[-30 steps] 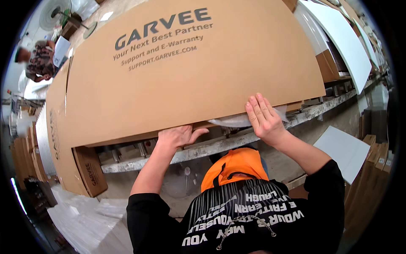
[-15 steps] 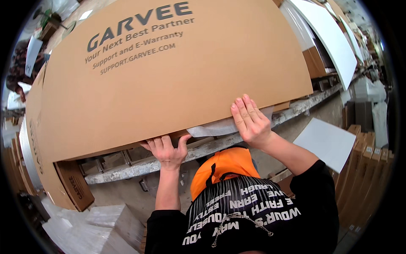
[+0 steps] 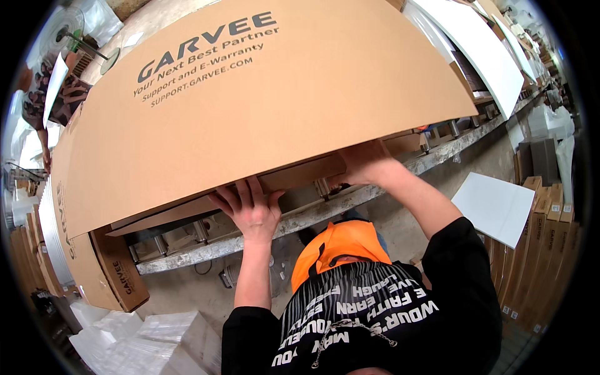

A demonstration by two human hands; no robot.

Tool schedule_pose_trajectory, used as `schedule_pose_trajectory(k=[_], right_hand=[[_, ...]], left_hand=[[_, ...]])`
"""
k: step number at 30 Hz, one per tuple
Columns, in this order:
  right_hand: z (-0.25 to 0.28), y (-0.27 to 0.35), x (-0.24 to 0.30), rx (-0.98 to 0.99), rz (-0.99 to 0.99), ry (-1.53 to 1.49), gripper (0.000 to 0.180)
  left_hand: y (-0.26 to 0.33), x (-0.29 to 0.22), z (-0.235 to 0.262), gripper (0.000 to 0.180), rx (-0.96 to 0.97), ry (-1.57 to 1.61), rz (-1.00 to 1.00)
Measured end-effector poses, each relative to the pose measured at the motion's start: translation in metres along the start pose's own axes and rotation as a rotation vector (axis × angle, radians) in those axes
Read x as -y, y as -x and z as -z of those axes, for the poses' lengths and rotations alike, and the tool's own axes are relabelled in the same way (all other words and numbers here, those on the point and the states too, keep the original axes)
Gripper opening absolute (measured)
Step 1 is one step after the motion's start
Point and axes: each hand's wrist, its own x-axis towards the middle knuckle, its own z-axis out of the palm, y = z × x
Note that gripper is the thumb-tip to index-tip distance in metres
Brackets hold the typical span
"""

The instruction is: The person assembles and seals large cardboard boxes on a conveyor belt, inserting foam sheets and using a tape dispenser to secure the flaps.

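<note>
A large brown cardboard carton (image 3: 269,119) lies before me, its wide top panel reaching across most of the view. Below the panel's near edge a second, narrower cardboard flap (image 3: 306,173) shows in the gap. My left hand (image 3: 255,209) is open against this edge, fingers spread and pointing away from me, their tips touching the cardboard. Farther right, my right hand (image 3: 365,164) reaches under the panel, beside the inner flap. Its fingers are mostly hidden there, so what they touch cannot be made out.
Under the carton runs a roller conveyor with a worn metal rail (image 3: 206,249). White panels (image 3: 494,206) lie at the right, near stacked flat cartons (image 3: 531,250). Plastic-wrapped blocks (image 3: 156,340) stand lower left. Another person (image 3: 59,94) is at the far left, near a fan (image 3: 65,31).
My right hand has gone from the top of the panel to beneath its edge. The gap under the panel looks wider, and the whitish sheet seen there is out of sight.
</note>
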Motion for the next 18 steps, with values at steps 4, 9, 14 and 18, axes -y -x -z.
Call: schedule_pose_trajectory(k=[4,9,14,18], right_hand=[[0.007,-0.016,-0.012,0.235,-0.057,-0.112,0.096],[0.007,-0.007,-0.001,0.108,-0.05,0.028,0.088],[-0.009,0.052,-0.006,-0.913,0.466,0.382,0.048],[0.038,0.045,-0.005,-0.661,0.122,0.376,0.055]], left_hand=[[0.025,-0.004,-0.021,0.066,-0.178,0.021,-0.016],[-0.002,-0.061,-0.014,0.058,-0.171,0.07,-0.19],[-0.037,-0.072,-0.01,0.055,-0.095,0.201,-0.029],[-0.039,-0.06,-0.006,0.064,-0.07,0.166,-0.057]])
